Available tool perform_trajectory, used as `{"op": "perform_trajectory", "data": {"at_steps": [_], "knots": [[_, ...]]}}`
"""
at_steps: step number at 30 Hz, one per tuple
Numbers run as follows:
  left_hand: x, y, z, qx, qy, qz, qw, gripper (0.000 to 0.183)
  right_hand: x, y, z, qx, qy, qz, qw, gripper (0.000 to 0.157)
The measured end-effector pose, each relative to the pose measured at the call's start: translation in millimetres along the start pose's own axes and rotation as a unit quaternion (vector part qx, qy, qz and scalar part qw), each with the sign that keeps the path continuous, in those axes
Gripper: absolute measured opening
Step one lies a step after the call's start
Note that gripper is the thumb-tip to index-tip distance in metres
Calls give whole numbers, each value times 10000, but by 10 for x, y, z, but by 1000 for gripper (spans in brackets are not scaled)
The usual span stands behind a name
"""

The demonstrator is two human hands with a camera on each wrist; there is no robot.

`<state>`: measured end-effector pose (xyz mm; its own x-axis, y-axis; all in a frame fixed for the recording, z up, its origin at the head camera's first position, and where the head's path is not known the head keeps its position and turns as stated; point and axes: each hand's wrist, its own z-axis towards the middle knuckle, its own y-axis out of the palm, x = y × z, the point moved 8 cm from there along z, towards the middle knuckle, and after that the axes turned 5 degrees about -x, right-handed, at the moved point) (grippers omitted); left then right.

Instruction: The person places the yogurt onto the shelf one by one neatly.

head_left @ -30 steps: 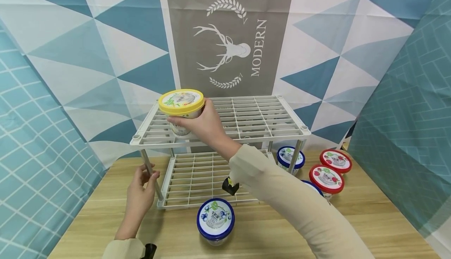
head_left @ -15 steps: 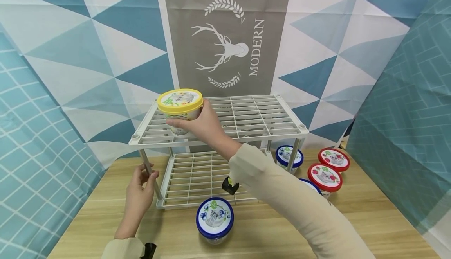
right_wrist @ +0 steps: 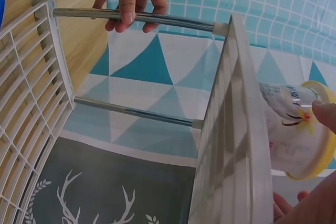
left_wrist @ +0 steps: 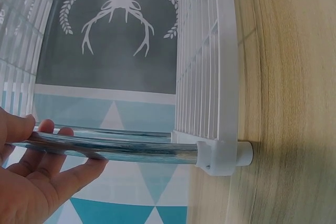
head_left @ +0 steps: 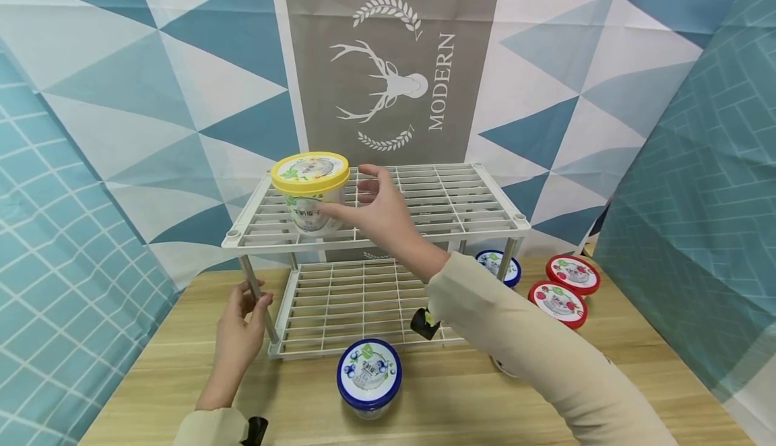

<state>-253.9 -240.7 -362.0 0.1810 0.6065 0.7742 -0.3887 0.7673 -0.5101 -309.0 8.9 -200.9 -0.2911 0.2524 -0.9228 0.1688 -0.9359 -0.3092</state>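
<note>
right hand point(head_left: 388, 213) now spread wide, grip released; yellow-lidded tub point(head_left: 310, 193) stands upright on top shelf point(head_left: 479, 233), left end; looks placed; left hand point(head_left: 239, 331) holds left front post point(left_wrist: 152, 152)

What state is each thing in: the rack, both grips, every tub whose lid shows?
Rack: upright.
Left grip: wrapped round rack post.
Right grip: spread, tub contact unclear.
Yellow tub: lidded, upright.
Front blue tub: lidded, upright.
Rear blue tub: lidded.
Near red tub: lidded.
Far red tub: lidded.
</note>
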Motion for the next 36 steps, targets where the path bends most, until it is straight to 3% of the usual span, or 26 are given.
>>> {"op": "perform_trajectory", "data": {"at_steps": [6, 14, 22, 36], "knots": [[2, 2, 9, 18, 48, -51, 10000, 29, -14, -132, -94, 107, -356, -9, 9993, 66], [-5, 7, 8, 21, 89, -28, 10000, 29, -4, -250, -280, 141, -307, -36, 9994, 60], [-2, 14, 2, 25, 102, 23, 9999, 29, 24, -316, -497, -298, -313, -89, 9990, 55], [-5, 4, -6, 55, 102, -55, 9999, 28, 152, -392, -848, -1111, -811, -146, 9904, 48]]}}
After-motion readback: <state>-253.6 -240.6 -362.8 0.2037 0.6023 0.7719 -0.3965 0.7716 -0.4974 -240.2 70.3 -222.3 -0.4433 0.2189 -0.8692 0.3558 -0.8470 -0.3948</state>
